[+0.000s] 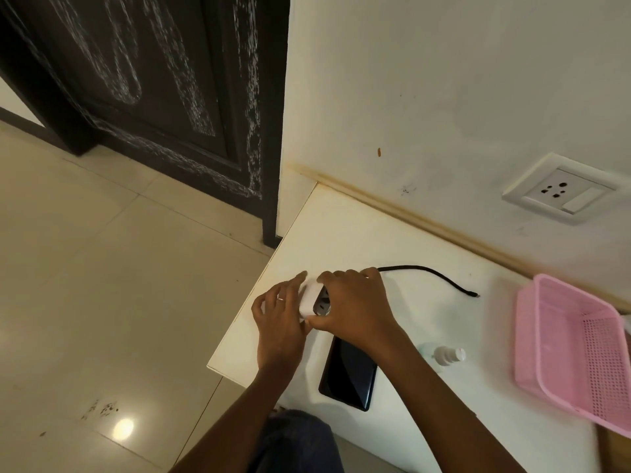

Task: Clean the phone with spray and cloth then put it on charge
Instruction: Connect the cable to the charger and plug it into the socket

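Observation:
A black phone (pixel 348 373) lies flat, screen up, on the white table (pixel 409 322), partly under my right wrist. Just beyond it, both hands hold a small white block with a dark face (pixel 312 300); it looks like a charger adapter. My left hand (pixel 280 312) grips its left side. My right hand (pixel 355 305) curls over its right side and hides most of it. A black cable (pixel 430 271) runs out from under my right hand, its free plug end lying on the table. A small clear spray bottle (pixel 447 355) lies on its side right of the phone. No cloth is in view.
A pink plastic basket (pixel 573 356) stands tilted at the table's right end. A white wall socket with a switch (pixel 560 192) sits above the table at the right. The table's left edge drops to a tiled floor (pixel 102 268), with a dark door (pixel 153 80) beyond.

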`<action>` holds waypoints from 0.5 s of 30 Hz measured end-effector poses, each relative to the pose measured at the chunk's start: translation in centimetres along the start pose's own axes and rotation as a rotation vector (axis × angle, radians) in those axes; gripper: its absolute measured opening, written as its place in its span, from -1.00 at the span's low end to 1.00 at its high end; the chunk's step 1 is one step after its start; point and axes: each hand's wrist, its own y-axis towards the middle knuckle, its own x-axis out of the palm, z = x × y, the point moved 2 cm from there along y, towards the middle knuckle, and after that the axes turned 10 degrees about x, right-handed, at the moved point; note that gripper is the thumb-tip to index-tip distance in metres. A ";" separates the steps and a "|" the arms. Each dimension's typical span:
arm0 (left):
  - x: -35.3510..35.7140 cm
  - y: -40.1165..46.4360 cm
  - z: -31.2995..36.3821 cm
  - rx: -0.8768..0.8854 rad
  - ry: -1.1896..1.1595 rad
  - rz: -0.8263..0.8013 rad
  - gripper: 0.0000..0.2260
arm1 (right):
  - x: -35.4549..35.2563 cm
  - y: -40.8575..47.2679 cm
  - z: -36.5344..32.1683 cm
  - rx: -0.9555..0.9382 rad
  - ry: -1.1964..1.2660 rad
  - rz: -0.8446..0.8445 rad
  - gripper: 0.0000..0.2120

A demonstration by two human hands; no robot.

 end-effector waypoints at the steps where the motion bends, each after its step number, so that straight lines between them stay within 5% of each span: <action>1: -0.1 0.1 0.0 -0.013 -0.019 0.008 -0.41 | -0.1 -0.1 0.1 0.004 0.016 0.007 -0.36; 6: -0.3 0.2 0.2 -0.035 -0.085 0.023 -0.25 | -1.1 -1.0 1.2 0.055 0.182 0.112 -0.39; 15: -0.4 0.0 3.4 0.096 -0.062 0.082 -0.45 | -8.8 -2.7 4.6 0.141 0.538 0.484 -0.41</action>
